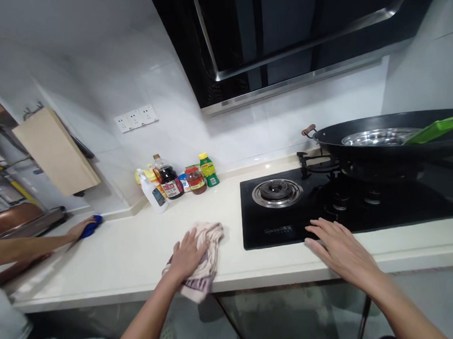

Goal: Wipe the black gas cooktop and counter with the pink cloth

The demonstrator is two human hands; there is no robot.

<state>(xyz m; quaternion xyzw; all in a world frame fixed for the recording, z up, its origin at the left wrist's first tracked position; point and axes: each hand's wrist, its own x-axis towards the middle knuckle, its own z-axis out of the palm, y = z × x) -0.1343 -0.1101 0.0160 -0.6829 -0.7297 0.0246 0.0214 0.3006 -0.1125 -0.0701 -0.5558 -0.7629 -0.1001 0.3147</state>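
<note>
My left hand (187, 255) lies spread on a crumpled pinkish-white cloth (211, 241), pressing it against the white countertop (132, 255). Part of the cloth hangs over the front edge of the counter. My right hand (337, 247) is open and holds nothing, its fingers apart, at the front edge of the black gas cooktop (290, 224). Whether the fingertips touch the glass I cannot tell. A round burner (277, 192) with a steel ring is set into the cooktop, left of my right hand.
A large wok (331, 144) holding a steel strainer (380, 137) and a green-handled utensil (437, 129) stands on the right burner. Against the wall are a white spray bottle (152, 193), sauce bottle (170, 180), red-lidded jar (195, 181) and green bottle (209, 171). Another person's hand (78, 231) presses a blue cloth (92, 227).
</note>
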